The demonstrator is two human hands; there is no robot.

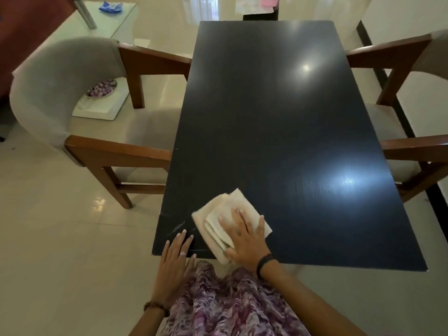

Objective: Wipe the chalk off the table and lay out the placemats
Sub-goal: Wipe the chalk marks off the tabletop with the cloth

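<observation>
One cloth, folded, lies at the worktop's near left corner. Right hand presses flat on it, grip apart. Left hand rests flat, fingers spread, at the worktop edge beside faint chalk. Two chairs flank the worktop.

Chairs, floor and clutter around the edges

A grey-backed wooden armchair fills the left of the frame, and a second armchair sits at the right edge — only partly in view. In the upper left, a glass side table carries a crumpled blue item; below it a white block holds a dish of purple pieces. Glossy cream floor tiles lie beneath.
</observation>
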